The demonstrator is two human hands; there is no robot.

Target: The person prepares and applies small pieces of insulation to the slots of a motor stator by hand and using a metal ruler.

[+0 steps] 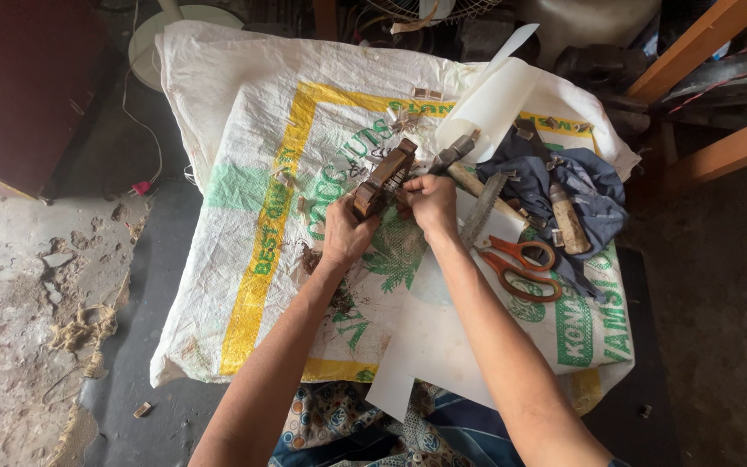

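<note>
Patterned blue and cream cloth [339,419] lies nearest, at six o'clock, under both bare forearms. Beyond it a white woven plastic sack with yellow stripe and green print [244,173] covers the counter, and a flat sheet of white paper [430,337] rests on it just right of centre, reaching toward the near edge.

At the centre, the left hand [343,232] is clamped around the lower end of a rusty brown stack of thin metal plates [384,179], which tilts up toward one o'clock above the sack. The right hand [430,203] is closed in a fist, touching the right side of that stack; whether it grips anything small there I cannot tell.

At three o'clock from the hands, a pair of orange-handled scissors [522,266] lies on the sack, blades pointing up and left. Just beyond it a grey flat metal file [482,210] lies slanted, and a wooden-handled hammer with a dark steel head [458,158] sits close behind the right hand. Farther right, a crumpled dark blue cloth [585,195] holds a wooden-handled tool [568,218].

At one o'clock a rolled sheet of white paper [496,97] lies across the sack's far part. Small pale metal pieces [408,117] are scattered near twelve o'clock. Orange wooden beams [719,95] stand at the far right.
</note>
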